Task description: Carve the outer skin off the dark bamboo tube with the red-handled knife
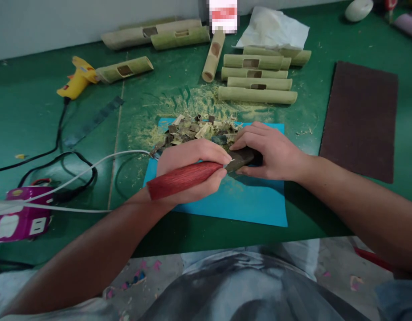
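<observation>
The left hand's [189,168] fingers [206,154] are clenched round the red-handled knife [182,180], its short blade meeting the dark block [243,158], which the right hand [271,152] pins under curled fingers [250,135] near the middle of the blue sheet [232,206]. The block looks small, stiff and light, so it would likely skid on the smooth sheet; it is best held by its far end and flanks, clear of the edge. It is dark brown and mostly hidden. Chips [195,129] litter the sheet's far edge, with bamboo tubes [257,94] beyond and a yellow glue gun [77,81] toward the green table's [32,120] far left corner.
</observation>
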A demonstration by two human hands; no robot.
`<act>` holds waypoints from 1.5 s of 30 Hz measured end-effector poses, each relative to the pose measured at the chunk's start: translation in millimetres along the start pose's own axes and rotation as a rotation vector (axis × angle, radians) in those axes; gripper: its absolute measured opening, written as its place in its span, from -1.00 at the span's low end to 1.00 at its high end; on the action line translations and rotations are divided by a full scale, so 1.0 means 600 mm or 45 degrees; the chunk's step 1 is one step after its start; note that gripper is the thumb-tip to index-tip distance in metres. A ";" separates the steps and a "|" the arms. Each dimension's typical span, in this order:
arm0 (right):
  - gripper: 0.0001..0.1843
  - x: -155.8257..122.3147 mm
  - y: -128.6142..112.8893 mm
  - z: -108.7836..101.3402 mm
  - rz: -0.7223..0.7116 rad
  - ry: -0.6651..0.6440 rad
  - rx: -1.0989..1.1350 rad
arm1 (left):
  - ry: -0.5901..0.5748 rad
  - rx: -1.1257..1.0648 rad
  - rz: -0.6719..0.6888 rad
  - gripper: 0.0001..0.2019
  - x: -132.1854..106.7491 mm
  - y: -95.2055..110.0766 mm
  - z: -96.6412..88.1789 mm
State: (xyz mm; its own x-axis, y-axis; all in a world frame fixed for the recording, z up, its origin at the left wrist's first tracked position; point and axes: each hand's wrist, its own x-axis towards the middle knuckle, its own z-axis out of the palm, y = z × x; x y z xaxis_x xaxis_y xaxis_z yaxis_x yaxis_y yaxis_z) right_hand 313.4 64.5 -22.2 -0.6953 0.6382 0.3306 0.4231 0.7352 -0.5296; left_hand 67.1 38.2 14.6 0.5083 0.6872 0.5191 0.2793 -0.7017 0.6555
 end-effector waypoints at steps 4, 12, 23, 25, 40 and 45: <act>-0.65 -0.001 0.001 0.002 0.000 0.025 -0.008 | 0.161 0.020 0.015 -0.90 -0.007 -0.001 0.006; -0.67 -0.001 -0.001 -0.001 0.025 0.003 0.013 | 0.287 0.018 0.107 -0.92 -0.015 -0.008 0.012; -0.67 0.000 -0.001 0.000 0.015 0.002 -0.004 | 0.146 -0.003 -0.022 -0.93 -0.013 -0.004 0.005; -0.69 0.000 -0.002 0.000 0.021 0.011 0.013 | 0.157 0.015 -0.025 -0.92 -0.011 -0.003 0.005; -0.67 -0.002 -0.003 0.001 0.049 0.033 -0.003 | 0.359 0.024 0.069 -0.88 -0.020 -0.021 0.012; -0.68 -0.001 -0.003 0.000 0.031 0.033 -0.002 | 0.313 -0.005 0.058 -0.88 -0.019 -0.016 0.011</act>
State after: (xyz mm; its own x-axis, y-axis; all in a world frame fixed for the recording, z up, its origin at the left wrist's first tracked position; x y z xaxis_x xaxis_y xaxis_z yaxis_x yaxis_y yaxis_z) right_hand 313.2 62.6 -21.6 -0.6697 0.6616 0.3374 0.4407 0.7197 -0.5365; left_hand 63.8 36.1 -1.3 0.3066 0.6803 0.6657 0.2572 -0.7326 0.6303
